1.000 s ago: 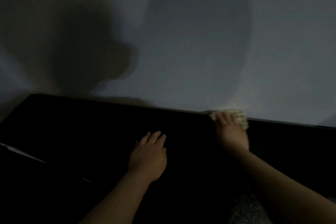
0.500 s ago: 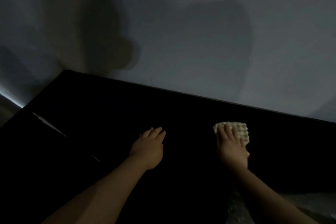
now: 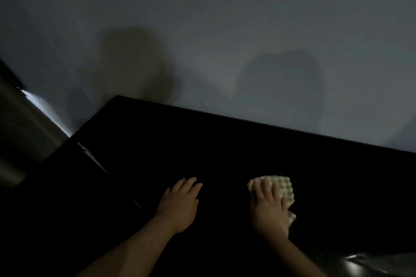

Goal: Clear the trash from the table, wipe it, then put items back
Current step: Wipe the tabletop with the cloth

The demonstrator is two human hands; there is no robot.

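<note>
The scene is very dim. A black table (image 3: 225, 146) fills the lower half of the head view, its far edge against a grey wall. My right hand (image 3: 269, 209) lies flat, fingers straight, pressing a pale waffle-textured cloth (image 3: 282, 186) onto the table top at the near right. The cloth shows past the fingertips and along the hand's right side. My left hand (image 3: 180, 203) rests palm down on the bare table, fingers straight, a short way left of the cloth and holding nothing.
The grey wall (image 3: 247, 40) rises just behind the table and carries two shadows. A dull metallic cylinder-like shape (image 3: 20, 132) stands off the table's left end. Something shiny (image 3: 364, 263) glints at the bottom right. A thin pale line (image 3: 94, 159) crosses the table's left part.
My right hand has drawn the cloth back from the table's far edge by the wall toward me. The view has tilted down and left. My left hand stays flat on the table.
</note>
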